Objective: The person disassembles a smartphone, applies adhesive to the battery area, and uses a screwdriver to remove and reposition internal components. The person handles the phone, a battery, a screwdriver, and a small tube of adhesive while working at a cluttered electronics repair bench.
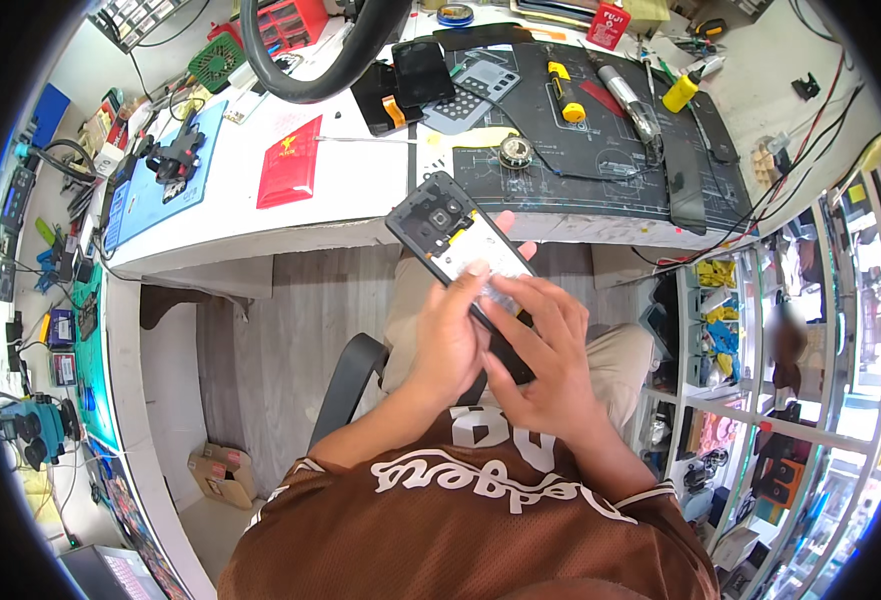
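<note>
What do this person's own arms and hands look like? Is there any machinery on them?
No machinery or cables show on them. The left hand and right hand are ungloved, with nothing worn at either wrist. Both forearms are uncovered. The short sleeves belong to a brown jersey and have white trim at the hems.

Your right hand (550, 350) covers much of the phone (447, 225) toward its lower end — what lies under its fingertips can't be told. Your left hand (448, 335) goes partly behind it. The top edge crops the black hoop (305, 90), the lower edge the laptop (130, 575) — and the dark shape (787, 335) at right is blurred.
</note>
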Available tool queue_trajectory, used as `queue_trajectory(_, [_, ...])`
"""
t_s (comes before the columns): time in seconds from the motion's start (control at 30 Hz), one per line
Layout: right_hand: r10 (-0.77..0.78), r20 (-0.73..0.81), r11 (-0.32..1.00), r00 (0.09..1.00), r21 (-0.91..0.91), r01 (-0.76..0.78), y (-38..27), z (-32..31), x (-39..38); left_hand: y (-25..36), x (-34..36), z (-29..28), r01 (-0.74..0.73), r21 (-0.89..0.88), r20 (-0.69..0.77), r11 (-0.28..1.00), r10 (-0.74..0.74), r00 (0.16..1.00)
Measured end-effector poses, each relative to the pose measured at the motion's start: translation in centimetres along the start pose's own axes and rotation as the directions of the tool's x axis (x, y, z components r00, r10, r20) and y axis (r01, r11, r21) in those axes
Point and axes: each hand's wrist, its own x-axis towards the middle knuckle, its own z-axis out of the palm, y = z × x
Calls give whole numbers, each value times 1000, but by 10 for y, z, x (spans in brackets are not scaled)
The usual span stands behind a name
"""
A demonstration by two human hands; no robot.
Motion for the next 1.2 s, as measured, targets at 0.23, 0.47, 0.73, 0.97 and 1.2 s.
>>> queue_trajectory(0.23, [520, -4, 502, 854, 811, -302, 15, 29, -21, 19, 1, -13, 88, -53, 108, 995, -82, 991])
queue_trajectory(0.47, [562, 314, 77, 765, 901, -427, 1, 35, -15, 4, -11, -12, 50, 37, 110, 998, -54, 992])
queue_trajectory(0.73, [654, -240, 749, 717, 342, -568, 76, -62, 20, 4, -11, -13, 35, -74, 34, 997, -33, 999])
queue_trajectory(0.97, [377, -415, 570, 828, -602, -560, 315, -166, 114, 43, -2, -29, -73, 109, 23, 991, 70, 997])
queue_trajectory(1.2, [736, -119, 443, 667, -660, -606, 370, -219, 127, 154, 47, -92, -84, 614, -133, 785, 207, 969])
